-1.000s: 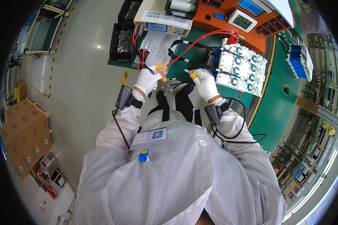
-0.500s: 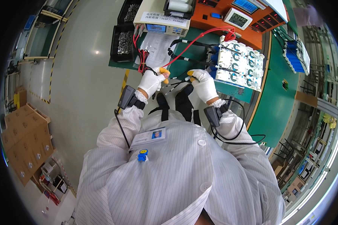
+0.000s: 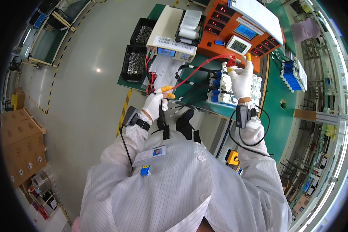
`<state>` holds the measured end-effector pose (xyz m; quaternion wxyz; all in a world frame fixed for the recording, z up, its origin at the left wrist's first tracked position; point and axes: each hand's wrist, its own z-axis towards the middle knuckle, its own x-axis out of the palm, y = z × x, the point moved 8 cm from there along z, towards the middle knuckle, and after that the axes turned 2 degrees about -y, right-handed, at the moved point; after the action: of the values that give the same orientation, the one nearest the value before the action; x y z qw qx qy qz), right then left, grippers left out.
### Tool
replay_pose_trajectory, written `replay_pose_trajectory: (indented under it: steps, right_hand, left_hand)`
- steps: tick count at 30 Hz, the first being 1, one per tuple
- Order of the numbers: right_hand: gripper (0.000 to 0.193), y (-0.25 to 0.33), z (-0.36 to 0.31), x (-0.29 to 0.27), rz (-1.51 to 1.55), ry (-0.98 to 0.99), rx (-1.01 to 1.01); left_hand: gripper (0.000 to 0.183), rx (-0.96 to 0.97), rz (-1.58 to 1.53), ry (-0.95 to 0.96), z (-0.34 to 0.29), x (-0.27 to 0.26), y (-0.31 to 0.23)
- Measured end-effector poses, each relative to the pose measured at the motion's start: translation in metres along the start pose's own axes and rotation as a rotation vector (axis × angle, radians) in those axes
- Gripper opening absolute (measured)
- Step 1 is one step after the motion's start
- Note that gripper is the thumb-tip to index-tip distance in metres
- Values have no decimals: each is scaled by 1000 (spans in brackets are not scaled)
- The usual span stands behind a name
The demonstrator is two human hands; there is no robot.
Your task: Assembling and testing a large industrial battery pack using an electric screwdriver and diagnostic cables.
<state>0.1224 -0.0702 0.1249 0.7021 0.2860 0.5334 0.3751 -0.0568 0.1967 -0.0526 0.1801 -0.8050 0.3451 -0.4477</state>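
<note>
My left hand (image 3: pixel 154 105), in a white glove with orange finger covers, is at the front edge of the table. Its two covered fingers stretch out to the right, beside a red lead (image 3: pixel 189 73). A dark strip shows under this palm; I cannot tell whether it touches the glove. Over the battery pack (image 3: pixel 218 83), a white holder with blue cells, reaches my right hand (image 3: pixel 241 83). Its thumb and forefinger are spread apart near the coiled red end of the lead, and its palm hides part of the pack. Black cables (image 3: pixel 193 101) run from the pack toward the left.
A beige meter (image 3: pixel 174 36) stands on the green table, with black bins (image 3: pixel 134 63) of small metal parts to its left. At the back are an orange instrument (image 3: pixel 220 31) and a white digital clock (image 3: pixel 239 45). Another blue battery pack (image 3: pixel 293 76) lies to the right.
My right hand has moved right and away from me, from the cable ends onto the pack, with its fingers now spread. My left hand's fingers have stretched out. The view has shifted.
</note>
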Motion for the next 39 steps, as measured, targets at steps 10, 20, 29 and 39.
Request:
replay_pose_trajectory:
  steps: [10,20,29,39]
  right_hand:
    - [41,-40,42,21,428,453,315]
    - [39,39,18,52,21,916,-79]
    - [25,-40,128,101,-775,678,-410]
    - [21,-62,156,160,-1065,828,-524]
  left_hand:
    - [56,-133,-160,269,-22,3,14]
    - [96,-158,-368,369,-30,61,0]
    - [28,-221,652,193,-32,19,12]
    - [14,-260,758,-458,-126,-100,-32]
